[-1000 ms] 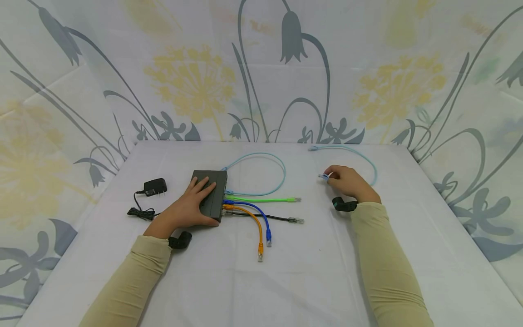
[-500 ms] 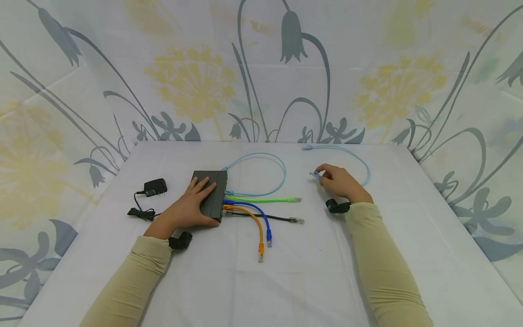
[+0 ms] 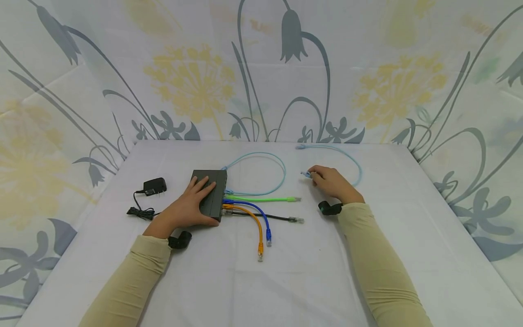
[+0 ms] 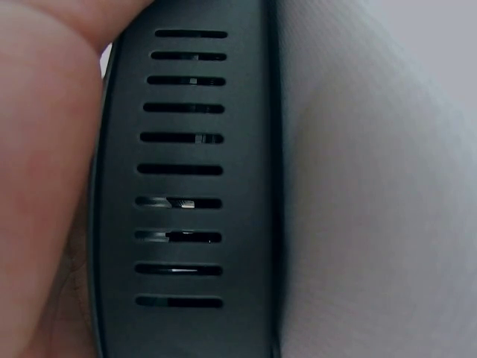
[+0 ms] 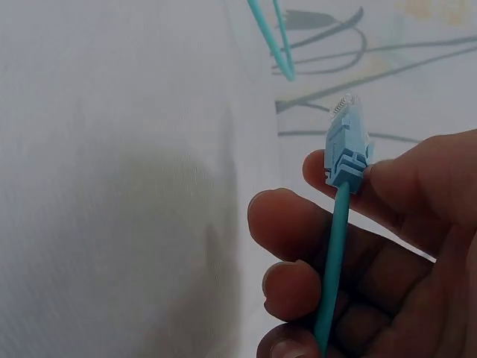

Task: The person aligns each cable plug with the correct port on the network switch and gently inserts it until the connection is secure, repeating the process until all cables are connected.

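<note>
My left hand (image 3: 187,205) rests on a black network switch (image 3: 214,199), fingers spread over its top and thumb along the near edge. A vented side of the switch (image 4: 182,179) fills much of the left wrist view. To the right, my right hand (image 3: 332,182) pinches one plug (image 3: 305,174) of a light blue network cable (image 3: 353,160). In the right wrist view the plug (image 5: 347,142) points away from the hand, its cable running down across the fingers. The cable's other end lies at the back of the table.
From the switch's right side run a looped light blue cable (image 3: 283,170), a green cable (image 3: 265,200), a blue cable (image 3: 265,220), an orange cable (image 3: 259,225) and a black cable (image 3: 278,218). A black power adapter (image 3: 155,186) lies left on the white-covered table (image 3: 310,281).
My right hand has moved left toward the switch, drawing the light blue cable along with its plug. The left hand has stayed on the switch.
</note>
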`<control>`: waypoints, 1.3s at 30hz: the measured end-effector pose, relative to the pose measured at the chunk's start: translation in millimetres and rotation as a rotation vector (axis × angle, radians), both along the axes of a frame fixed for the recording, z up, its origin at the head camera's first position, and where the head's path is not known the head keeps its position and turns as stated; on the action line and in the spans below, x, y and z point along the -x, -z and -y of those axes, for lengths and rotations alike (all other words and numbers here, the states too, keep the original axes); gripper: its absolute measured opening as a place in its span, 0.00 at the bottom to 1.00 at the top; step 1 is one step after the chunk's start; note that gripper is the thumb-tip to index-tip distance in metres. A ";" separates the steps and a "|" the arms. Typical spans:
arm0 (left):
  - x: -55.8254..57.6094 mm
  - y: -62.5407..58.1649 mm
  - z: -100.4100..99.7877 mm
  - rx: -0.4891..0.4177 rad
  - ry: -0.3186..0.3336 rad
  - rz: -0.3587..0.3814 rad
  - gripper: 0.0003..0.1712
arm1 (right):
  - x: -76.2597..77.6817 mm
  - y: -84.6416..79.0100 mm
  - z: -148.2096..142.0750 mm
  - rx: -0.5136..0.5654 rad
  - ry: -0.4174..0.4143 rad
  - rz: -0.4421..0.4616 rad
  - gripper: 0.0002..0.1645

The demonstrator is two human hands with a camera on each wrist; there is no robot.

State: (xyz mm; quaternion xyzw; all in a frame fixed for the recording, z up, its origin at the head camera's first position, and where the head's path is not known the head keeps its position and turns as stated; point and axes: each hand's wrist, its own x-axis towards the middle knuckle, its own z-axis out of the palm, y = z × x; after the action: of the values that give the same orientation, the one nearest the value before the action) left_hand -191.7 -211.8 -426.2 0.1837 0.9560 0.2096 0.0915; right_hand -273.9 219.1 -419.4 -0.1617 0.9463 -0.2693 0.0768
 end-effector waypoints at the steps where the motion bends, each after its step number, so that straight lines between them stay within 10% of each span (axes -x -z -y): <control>1: 0.1 0.2 0.0 -0.001 0.000 -0.001 0.68 | 0.2 0.3 1.4 -0.004 -0.003 -0.007 0.21; 39: -0.9 -0.8 -2.6 0.008 -0.008 0.004 0.68 | -8.2 3.7 36.8 -0.013 -0.092 -0.026 0.21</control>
State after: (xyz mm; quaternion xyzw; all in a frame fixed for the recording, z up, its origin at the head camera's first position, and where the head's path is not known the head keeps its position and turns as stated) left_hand -190.8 -209.2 -425.4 0.1789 0.9574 0.2066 0.0933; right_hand -265.7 182.2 -423.1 -0.2082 0.9405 -0.2571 0.0779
